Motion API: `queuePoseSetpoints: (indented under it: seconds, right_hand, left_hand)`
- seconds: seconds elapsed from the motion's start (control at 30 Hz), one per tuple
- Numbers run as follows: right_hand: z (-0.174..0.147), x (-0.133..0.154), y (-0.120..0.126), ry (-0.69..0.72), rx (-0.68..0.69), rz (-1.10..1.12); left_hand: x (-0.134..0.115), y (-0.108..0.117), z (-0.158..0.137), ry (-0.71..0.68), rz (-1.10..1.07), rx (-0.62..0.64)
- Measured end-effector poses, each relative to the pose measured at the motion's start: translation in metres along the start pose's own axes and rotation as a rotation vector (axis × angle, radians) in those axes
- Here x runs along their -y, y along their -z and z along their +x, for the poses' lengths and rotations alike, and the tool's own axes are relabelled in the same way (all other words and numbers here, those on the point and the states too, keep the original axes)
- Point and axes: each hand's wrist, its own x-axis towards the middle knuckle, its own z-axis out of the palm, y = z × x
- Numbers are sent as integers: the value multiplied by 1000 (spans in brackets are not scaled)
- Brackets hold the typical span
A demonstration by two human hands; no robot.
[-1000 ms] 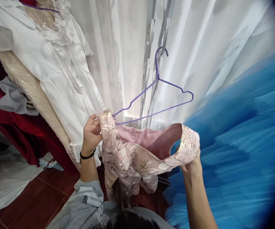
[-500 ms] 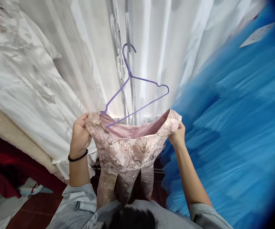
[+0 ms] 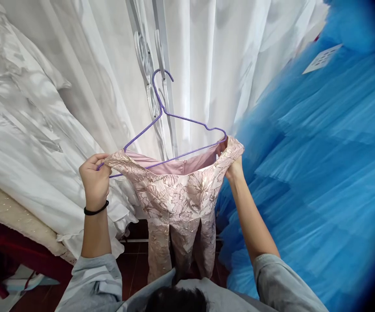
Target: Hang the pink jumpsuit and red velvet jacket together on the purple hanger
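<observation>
- Watching from my end, I have the pink dress [image 3: 187, 195] hung between both hands, its top edge stretched wide, most likely so the straps line up with the two ends of the purple hanger [image 3: 163, 109].
- At nine o'clock of the dress, my left hand [image 3: 94, 180] has its fingers clamped on the strap there. The hanger's tip pokes out beyond that strap, right beside the fingers; I take it this pinch steadies cloth and wire together.
- At two o'clock, my right hand [image 3: 234, 168] sits under and behind the other strap, which hides much of it. Fingertips show inside the neckline, close to the hanger's opposite end; whether they are clamped on cloth or wire, I cannot tell. I judge it is placed to lift and spread that strap.
- The hanger's hook points toward eleven o'clock, before a metal frame [image 3: 151, 95]; I cannot tell if they touch. Its bottom bar crosses the neckline.
- The skirt falls toward six o'clock, below all the fingers, with a blue dress [image 3: 288, 173] at three o'clock.
</observation>
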Motion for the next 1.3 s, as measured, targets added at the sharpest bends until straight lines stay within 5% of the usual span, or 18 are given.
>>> queuePoseSetpoints:
  seconds: [0.27, 0.47, 0.6, 0.73, 0.8, 0.93, 1.03, 1.17, 1.3]
  right_hand:
    - [41, 47, -24, 236, 130, -395]
    - [19, 95, -50, 245, 580, -984]
    - [6, 113, -48, 232, 621, -1315]
    - [5, 115, -34, 195, 744, -1083]
    - [6, 108, -29, 167, 737, -915]
    - [7, 89, -27, 174, 576, -766]
    - [4, 84, -32, 218, 492, -778]
    - [4, 94, -40, 268, 567, -926]
    - [8, 94, -45, 298, 536, -904]
  left_hand:
    - [3, 4, 4, -43, -18, -8]
    - [5, 10, 22, -172, 115, 69]
    - [13, 12, 41, -91, 76, 155]
    - [19, 15, 46, 216, -89, 368]
    - [19, 14, 44, 262, -150, 386]
    - [18, 9, 41, 167, -221, 358]
    - [15, 7, 45, 73, -65, 378]
    - [6, 5, 56, -35, 200, 443]
    - [-2, -3, 58, -45, 215, 441]
